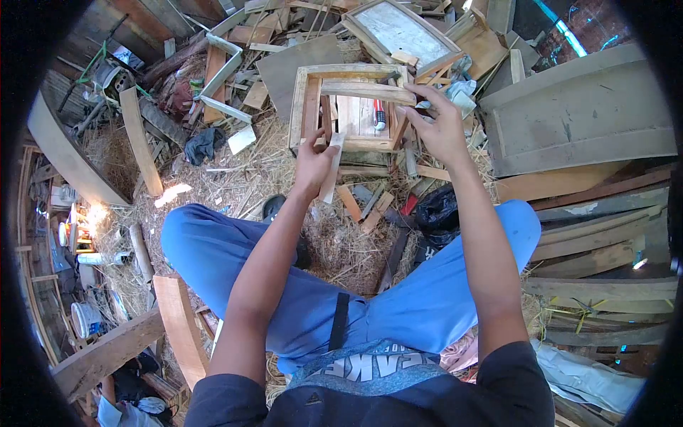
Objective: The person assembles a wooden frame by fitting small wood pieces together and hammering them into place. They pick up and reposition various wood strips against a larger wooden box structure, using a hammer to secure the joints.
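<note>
"Where's the slat [363, 90]?"

"Over the open box [299, 107], in front of the knees, running across near its far side. Its right end is between the thumb and forefinger of the right hand [442, 128], held in a pinch"

"And the left hand [313, 165]?"

"At the box's near side, fingers bent, pinching a pale strip [331, 171] that hangs down toward the lap. I can't tell if those fingers touch the box too"

"Anything inside?"

"A red and white tool [379, 114], on the boards at the bottom"

"What's around it?"

"A framed panel [402, 32] lies just beyond, tilted among scraps. Off to the left there's a white bent frame [226, 67] and a dark cloth [204, 144]. A black bag [437, 212] sits near the right knee"

"Further out?"

"A big grey panel [583, 117] on the right with curved planks [605, 249] below it, straw [334, 249] on the ground, and part of another person [128, 409] at the lower left"
</note>
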Motion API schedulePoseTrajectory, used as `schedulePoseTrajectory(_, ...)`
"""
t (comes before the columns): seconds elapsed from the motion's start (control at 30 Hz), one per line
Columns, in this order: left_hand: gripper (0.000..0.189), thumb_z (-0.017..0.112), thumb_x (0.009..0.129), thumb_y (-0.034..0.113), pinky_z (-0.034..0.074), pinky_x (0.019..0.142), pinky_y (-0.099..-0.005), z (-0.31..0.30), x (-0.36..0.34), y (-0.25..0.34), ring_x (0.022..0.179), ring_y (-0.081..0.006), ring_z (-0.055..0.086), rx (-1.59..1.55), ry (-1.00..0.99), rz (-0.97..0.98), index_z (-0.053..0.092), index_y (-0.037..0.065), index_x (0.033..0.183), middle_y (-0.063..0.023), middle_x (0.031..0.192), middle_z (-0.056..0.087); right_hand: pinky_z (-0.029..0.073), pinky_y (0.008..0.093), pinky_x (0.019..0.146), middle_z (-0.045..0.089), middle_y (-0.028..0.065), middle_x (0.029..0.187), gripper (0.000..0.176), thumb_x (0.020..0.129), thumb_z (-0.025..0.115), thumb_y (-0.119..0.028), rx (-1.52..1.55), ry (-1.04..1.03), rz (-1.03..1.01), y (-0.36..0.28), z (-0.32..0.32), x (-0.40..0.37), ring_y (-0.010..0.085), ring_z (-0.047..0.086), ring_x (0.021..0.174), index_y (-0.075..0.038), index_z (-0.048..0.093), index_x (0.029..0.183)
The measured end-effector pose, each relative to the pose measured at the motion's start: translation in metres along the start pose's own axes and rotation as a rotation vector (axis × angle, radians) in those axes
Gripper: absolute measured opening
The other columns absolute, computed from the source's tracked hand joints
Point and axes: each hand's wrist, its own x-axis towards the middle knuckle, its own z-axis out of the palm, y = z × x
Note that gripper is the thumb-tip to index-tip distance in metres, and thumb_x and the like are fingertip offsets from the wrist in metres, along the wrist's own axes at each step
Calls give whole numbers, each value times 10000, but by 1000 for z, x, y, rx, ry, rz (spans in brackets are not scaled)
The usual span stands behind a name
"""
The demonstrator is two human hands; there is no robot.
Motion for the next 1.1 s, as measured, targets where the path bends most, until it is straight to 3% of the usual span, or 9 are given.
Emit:
schedulePoseTrajectory(0.1, 618, 633, 926, 52, 534, 517, -341, 1, -10, 6, 620, -200, 653, -51, -64, -90, 426, 34, 1508, -173, 925, 704, 498, 341, 972, 686, 130, 1148, 389, 864, 793, -78, 48, 12, 3, 5, 4, 1, 211, 644, 1085, 9, 674, 1225)
schedulePoseTrajectory(0.17, 647, 600, 939, 39, 526, 501, -348, 3, -11, 4, 581, -199, 644, -95, -77, -103, 363, 46, 1542, -166, 904, 707, 523, 363, 937, 708, 173, 1151, 398, 848, 806, -128, 32, 41, -22, 9, 5, 1, 292, 693, 1067, -45, 697, 1222)
schedulePoseTrajectory(0.4, 647, 589, 944, 41, 487, 462, -356, 2, -8, 6, 547, -211, 621, -154, -80, -124, 349, 61, 1544, -183, 892, 707, 532, 371, 926, 711, 171, 1157, 442, 846, 811, -132, 4, 30, -3, 2, 2, 0, 274, 694, 1064, -63, 686, 1265)
schedulePoseTrajectory(0.47, 633, 591, 947, 41, 487, 460, -356, 2, -7, 5, 536, -213, 617, -176, -93, -129, 353, 50, 1533, -189, 898, 709, 530, 381, 950, 708, 188, 1191, 523, 835, 825, -156, 61, 8, 112, 1, 2, 0, 279, 690, 1100, -68, 652, 1320)
schedulePoseTrajectory(0.77, 606, 584, 950, 36, 495, 458, -357, 2, -4, 3, 545, -215, 622, -205, -108, -136, 361, 29, 1513, -191, 896, 709, 470, 404, 1068, 665, 233, 1296, 619, 838, 811, -155, 15, -40, 82, 11, 4, 0, 338, 628, 1248, -56, 572, 1400)
schedulePoseTrajectory(1.1, 641, 580, 969, 65, 504, 469, -346, 2, -5, 5, 567, -212, 632, -209, -126, -125, 311, 19, 1549, -173, 933, 714, 496, 397, 1038, 659, 224, 1308, 646, 834, 811, -128, -15, -44, 82, 3, 3, 2, 319, 654, 1195, -50, 552, 1421)
